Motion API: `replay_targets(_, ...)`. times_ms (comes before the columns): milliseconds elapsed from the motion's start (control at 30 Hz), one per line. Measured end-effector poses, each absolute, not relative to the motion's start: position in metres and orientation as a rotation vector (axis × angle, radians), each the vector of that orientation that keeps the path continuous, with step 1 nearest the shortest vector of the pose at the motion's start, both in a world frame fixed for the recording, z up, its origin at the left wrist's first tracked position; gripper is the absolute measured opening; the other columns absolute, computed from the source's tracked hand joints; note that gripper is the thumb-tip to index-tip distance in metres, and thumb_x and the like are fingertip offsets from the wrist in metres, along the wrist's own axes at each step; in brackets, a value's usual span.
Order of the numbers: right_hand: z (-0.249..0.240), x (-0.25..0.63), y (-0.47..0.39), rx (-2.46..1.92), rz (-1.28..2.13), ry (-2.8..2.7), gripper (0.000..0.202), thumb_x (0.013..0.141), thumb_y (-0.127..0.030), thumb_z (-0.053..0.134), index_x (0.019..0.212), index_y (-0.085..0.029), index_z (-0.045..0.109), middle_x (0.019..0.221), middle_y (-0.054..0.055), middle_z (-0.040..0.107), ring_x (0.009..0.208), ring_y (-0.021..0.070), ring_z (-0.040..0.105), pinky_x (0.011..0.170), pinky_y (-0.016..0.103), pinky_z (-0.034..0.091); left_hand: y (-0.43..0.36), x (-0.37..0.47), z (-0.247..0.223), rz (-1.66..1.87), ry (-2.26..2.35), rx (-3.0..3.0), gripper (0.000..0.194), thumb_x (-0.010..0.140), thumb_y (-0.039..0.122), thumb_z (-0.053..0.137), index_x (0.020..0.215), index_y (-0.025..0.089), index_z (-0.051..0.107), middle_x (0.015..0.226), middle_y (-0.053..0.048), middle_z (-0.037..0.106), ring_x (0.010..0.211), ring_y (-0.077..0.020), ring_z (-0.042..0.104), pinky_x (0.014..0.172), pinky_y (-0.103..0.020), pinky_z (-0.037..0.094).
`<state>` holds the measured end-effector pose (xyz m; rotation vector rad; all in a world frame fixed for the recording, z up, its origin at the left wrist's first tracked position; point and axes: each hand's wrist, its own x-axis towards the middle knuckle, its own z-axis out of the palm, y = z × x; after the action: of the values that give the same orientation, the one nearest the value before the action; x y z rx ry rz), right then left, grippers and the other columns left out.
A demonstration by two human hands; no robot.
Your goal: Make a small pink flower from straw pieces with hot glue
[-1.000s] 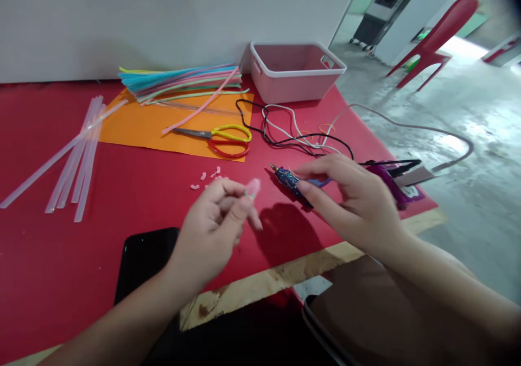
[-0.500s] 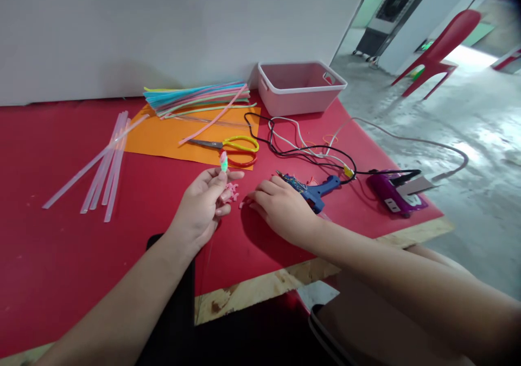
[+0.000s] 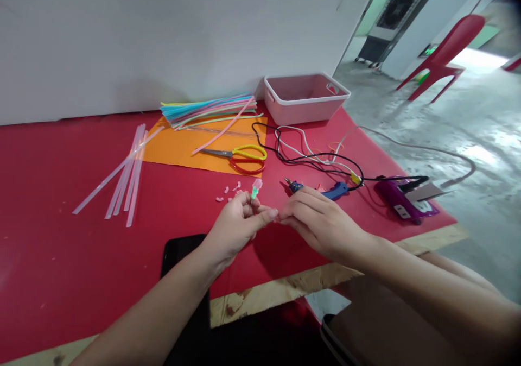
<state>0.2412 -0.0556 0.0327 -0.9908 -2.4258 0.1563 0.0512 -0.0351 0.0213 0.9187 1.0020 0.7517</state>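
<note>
My left hand (image 3: pixel 234 227) is closed around the stem of a small pink-and-green bud (image 3: pixel 256 188), which stands up above the fingers. Its thumb reaches right and meets the fingertips of my right hand (image 3: pixel 325 222). Those fingertips are pinched on a tiny pink pipe cleaner piece (image 3: pixel 277 218), mostly hidden between the two hands. Several cut pink pipe cleaner pieces (image 3: pixel 227 190) lie on the red table just beyond my left hand. Behind my right hand is a blue glue gun (image 3: pixel 336 191), partly covered by it, with its nozzle pointing left.
Scissors (image 3: pixel 248 165) and a pipe cleaner bundle (image 3: pixel 211 111) lie over orange paper (image 3: pixel 163 151). Clear glue sticks (image 3: pixel 132 176) are at left, a pink basket (image 3: pixel 305 111) behind. Cables run to a purple power strip (image 3: pixel 407 200). A black phone (image 3: pixel 179 251) lies near the front edge.
Both hands have come together, the left moving right and uncovering the cut pink pieces. My right hand has lifted a tiny pink piece from the table. The view has shifted slightly.
</note>
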Motion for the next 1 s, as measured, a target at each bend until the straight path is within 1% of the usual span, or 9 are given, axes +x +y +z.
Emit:
replay_targets(67, 0.034, 0.241, -0.059, -0.977, 0.125, -2.411, 0.016, 0.096, -0.015, 0.047, 0.087, -0.015, 0.061, 0.082, 0.007, 0.065, 0.077, 0.0182, 0.052, 0.075, 0.034, 0.046, -0.037, 0.051, 0.021, 0.745, 0.999, 0.956, 0.043, 0.069, 0.032, 0.081, 0.078, 0.019, 0.041, 0.07, 0.004, 0.063, 0.044, -0.0014, 0.043, 0.042, -0.015, 0.029)
replay_targets(133, 0.033, 0.239, -0.064, -1.017, 0.129, -2.384, 0.016, 0.096, -0.016, 0.048, 0.087, -0.016, 0.061, 0.082, 0.007, 0.064, 0.08, 0.0192, 0.052, 0.076, 0.035, 0.047, -0.038, 0.05, 0.021, 0.746, 0.992, 0.979, 0.041, 0.069, 0.028, 0.081, 0.077, 0.018, 0.042, 0.073, 0.002, 0.065, 0.05, -0.0031, 0.049, 0.046, -0.016, 0.034)
replay_targets(233, 0.03, 0.237, -0.073, -1.097, 0.177, -2.341, 0.014, 0.096, -0.017, 0.048, 0.089, -0.016, 0.06, 0.084, 0.008, 0.063, 0.082, 0.0201, 0.053, 0.077, 0.036, 0.048, -0.04, 0.05, 0.021, 0.741, 0.99, 1.038, 0.039, 0.07, 0.025, 0.08, 0.077, 0.018, 0.043, 0.075, 0.002, 0.066, 0.064, -0.0074, 0.059, 0.06, -0.019, 0.044)
replay_targets(300, 0.029, 0.238, -0.077, -1.131, 0.201, -2.311, 0.014, 0.096, -0.016, 0.047, 0.089, -0.016, 0.059, 0.084, 0.008, 0.062, 0.08, 0.0198, 0.053, 0.076, 0.036, 0.048, -0.042, 0.052, 0.022, 0.757, 0.999, 1.098, 0.037, 0.072, 0.025, 0.078, 0.079, 0.019, 0.042, 0.077, 0.001, 0.066, 0.072, -0.0099, 0.062, 0.068, -0.022, 0.047)
replay_targets(400, 0.029, 0.24, -0.079, -1.157, 0.237, -2.296, 0.013, 0.096, -0.014, 0.046, 0.091, -0.017, 0.058, 0.086, 0.008, 0.062, 0.081, 0.0194, 0.052, 0.076, 0.036, 0.047, -0.046, 0.054, 0.023, 0.778, 1.014, 1.196, 0.034, 0.075, 0.023, 0.074, 0.082, 0.02, 0.04, 0.081, 0.0, 0.066, 0.077, -0.0125, 0.063, 0.069, -0.024, 0.047)
replay_targets(467, 0.03, 0.24, -0.079, -1.159, 0.247, -2.307, 0.013, 0.096, -0.013, 0.045, 0.091, -0.017, 0.057, 0.086, 0.008, 0.062, 0.081, 0.0194, 0.051, 0.077, 0.036, 0.047, -0.048, 0.054, 0.024, 0.771, 1.03, 1.253, 0.033, 0.076, 0.023, 0.072, 0.084, 0.021, 0.04, 0.083, -0.001, 0.066, 0.077, -0.0125, 0.062, 0.067, -0.024, 0.046)
replay_targets(633, 0.03, 0.24, -0.079, -1.171, 0.265, -2.305, 0.01, 0.094, -0.013, 0.047, 0.09, -0.016, 0.056, 0.086, 0.008, 0.061, 0.082, 0.0197, 0.05, 0.077, 0.036, 0.047, -0.054, 0.054, 0.024, 0.797, 1.095, 1.406, 0.028, 0.08, 0.024, 0.068, 0.088, 0.022, 0.04, 0.085, 0.001, 0.065, 0.07, -0.0094, 0.056, 0.058, -0.021, 0.04)
replay_targets(833, 0.03, 0.238, -0.082, -1.227, 0.314, -2.235, 0.007, 0.089, -0.011, 0.052, 0.089, -0.018, 0.055, 0.085, 0.007, 0.061, 0.082, 0.0199, 0.052, 0.075, 0.035, 0.047, -0.06, 0.056, 0.023, 0.841, 1.112, 1.478, 0.023, 0.084, 0.024, 0.064, 0.091, 0.021, 0.042, 0.086, 0.001, 0.065, 0.058, -0.0063, 0.049, 0.05, -0.02, 0.033)
replay_targets(1000, 0.031, 0.234, -0.082, -1.299, 0.309, -2.259, 0.007, 0.086, -0.01, 0.054, 0.085, -0.016, 0.056, 0.083, 0.007, 0.061, 0.081, 0.0206, 0.052, 0.074, 0.035, 0.047, -0.062, 0.055, 0.02, 0.846, 1.175, 1.632, 0.021, 0.086, 0.025, 0.06, 0.087, 0.022, 0.039, 0.086, 0.002, 0.066, 0.047, -0.0041, 0.037, 0.045, -0.02, 0.028)
